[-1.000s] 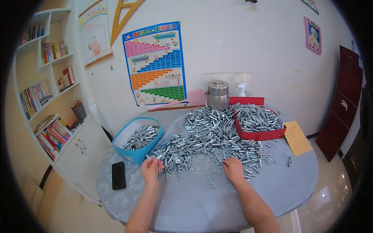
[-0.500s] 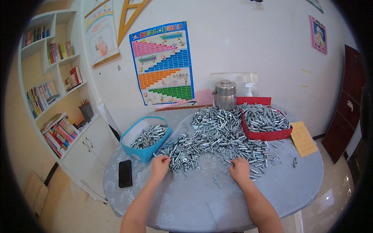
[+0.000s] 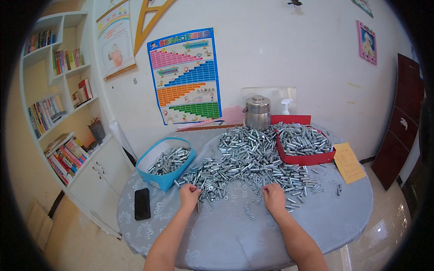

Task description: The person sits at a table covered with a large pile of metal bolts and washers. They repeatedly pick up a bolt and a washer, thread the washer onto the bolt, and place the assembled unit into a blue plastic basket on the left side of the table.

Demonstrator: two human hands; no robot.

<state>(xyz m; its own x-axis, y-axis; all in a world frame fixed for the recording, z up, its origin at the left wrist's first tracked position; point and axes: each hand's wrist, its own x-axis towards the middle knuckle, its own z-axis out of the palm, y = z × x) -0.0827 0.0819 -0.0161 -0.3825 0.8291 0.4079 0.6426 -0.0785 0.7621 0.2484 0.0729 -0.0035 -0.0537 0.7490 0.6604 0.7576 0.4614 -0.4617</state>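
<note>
A large heap of silvery metal bolts [image 3: 248, 153] spreads over the cloth-covered table. Small ring-shaped pieces, nuts or washers [image 3: 247, 211], are scattered along its near edge. At the heap's near left edge, my left hand [image 3: 188, 197] has its fingers pinched together; what they hold is too small to make out. A single bolt [image 3: 176, 184] lies beside that hand, close to the blue fabric bin [image 3: 169, 180], which contains more bolts. My right hand [image 3: 274, 198] is closed at the near right part of the heap, fingertips together by the rings, their contents hidden.
A red box [image 3: 307, 158] full of bolts stands at the right, a steel canister [image 3: 257, 114] and white spray bottle [image 3: 285, 107] behind. A yellow paper [image 3: 349, 163] lies near the right edge, a black phone [image 3: 142, 204] at the left. A bookshelf [image 3: 72, 113] stands beyond.
My left hand has shifted slightly right, away from the bolt by the blue bin. A bolt that stuck out of my right hand no longer shows there. The view has shifted slightly.
</note>
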